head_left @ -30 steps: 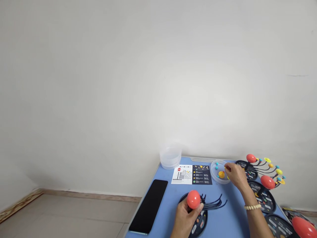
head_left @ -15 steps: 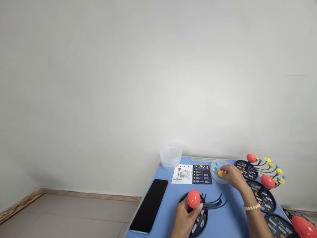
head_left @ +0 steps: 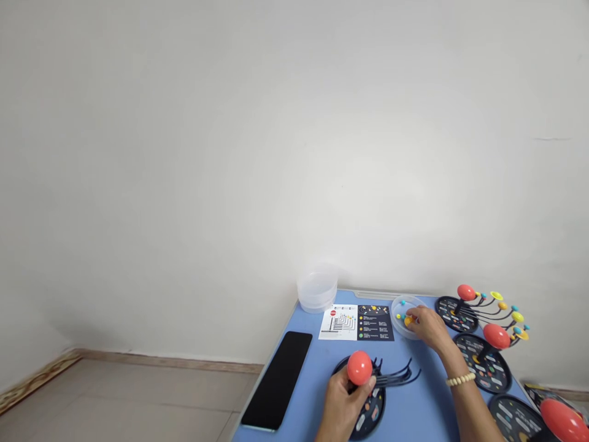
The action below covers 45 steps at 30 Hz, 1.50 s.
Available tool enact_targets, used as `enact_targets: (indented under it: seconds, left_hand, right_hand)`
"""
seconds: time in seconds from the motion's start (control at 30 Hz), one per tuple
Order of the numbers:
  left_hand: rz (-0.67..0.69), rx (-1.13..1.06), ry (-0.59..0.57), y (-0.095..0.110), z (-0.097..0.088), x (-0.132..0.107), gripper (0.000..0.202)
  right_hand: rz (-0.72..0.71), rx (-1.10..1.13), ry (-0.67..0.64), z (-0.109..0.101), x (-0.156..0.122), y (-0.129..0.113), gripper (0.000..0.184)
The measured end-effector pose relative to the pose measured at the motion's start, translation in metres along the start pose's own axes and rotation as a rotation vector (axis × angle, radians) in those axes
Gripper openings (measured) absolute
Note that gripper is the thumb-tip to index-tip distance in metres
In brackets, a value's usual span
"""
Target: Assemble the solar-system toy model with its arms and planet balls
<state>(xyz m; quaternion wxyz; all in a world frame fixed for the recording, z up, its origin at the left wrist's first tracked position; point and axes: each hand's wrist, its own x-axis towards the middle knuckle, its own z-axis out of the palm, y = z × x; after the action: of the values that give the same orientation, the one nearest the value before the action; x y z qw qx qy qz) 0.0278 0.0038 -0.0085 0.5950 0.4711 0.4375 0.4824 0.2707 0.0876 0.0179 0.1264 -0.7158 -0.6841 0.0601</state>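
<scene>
My left hand point(head_left: 343, 402) is closed around the post just under the red ball point(head_left: 359, 368) of a solar system model. The model's black round base point(head_left: 372, 412) lies beneath, and its bare black curved arms point(head_left: 396, 378) fan out to the right, with no balls on them. My right hand point(head_left: 430, 326), with a beaded bracelet on the wrist, reaches into a clear round dish point(head_left: 396, 331). Its fingers are pinched at an orange ball point(head_left: 408, 320), partly hidden by them. Small blue and yellow balls point(head_left: 400, 316) lie beside it in the dish.
Along the right side stand other models with red balls point(head_left: 497, 336) on black bases point(head_left: 488, 371), their coloured balls jutting outward. An instruction sheet point(head_left: 356, 322) lies behind my left hand. A black phone point(head_left: 278, 380) and stacked clear containers point(head_left: 317, 291) are at left.
My right hand has shifted slightly left and lower over the dish, and the small balls in it have moved about. My left hand keeps its hold on the model.
</scene>
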Motion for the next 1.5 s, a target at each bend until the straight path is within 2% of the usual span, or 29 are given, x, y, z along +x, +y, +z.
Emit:
enact_targets:
  seconds: [0.37, 0.6, 0.77, 0.93, 1.03, 1.23, 1.33, 1.5]
  left_hand:
    - [0.018, 0.009, 0.031, 0.003, 0.0, -0.001, 0.036]
    - [0.009, -0.009, 0.014, 0.009, 0.002, -0.004, 0.035]
    - [-0.002, -0.015, 0.02, 0.012, 0.003, -0.005, 0.037]
    - [0.013, -0.021, 0.008, 0.011, 0.003, -0.004, 0.036]
    - [0.025, -0.031, 0.002, 0.009, 0.001, -0.003, 0.035]
    - [0.015, -0.036, 0.023, 0.001, -0.001, 0.0, 0.038]
    - [-0.003, -0.053, 0.004, 0.002, 0.0, -0.001, 0.039]
    - [-0.002, -0.043, 0.006, 0.008, 0.002, -0.002, 0.036]
  right_hand:
    - [0.004, -0.007, 0.039, -0.003, -0.002, -0.004, 0.026]
    - [0.112, -0.055, 0.097, -0.016, -0.005, 0.007, 0.027]
    - [0.199, -0.091, 0.12, -0.018, -0.007, 0.017, 0.029]
    - [0.197, -0.111, 0.157, -0.017, -0.005, 0.023, 0.033]
    - [0.137, -0.112, 0.178, -0.015, -0.001, 0.016, 0.032]
    - [-0.004, -0.078, 0.15, -0.001, 0.01, -0.015, 0.027]
    - [0.005, -0.063, 0.135, 0.009, 0.014, -0.024, 0.022]
    - [0.044, 0.017, 0.153, 0.016, 0.016, -0.024, 0.022]
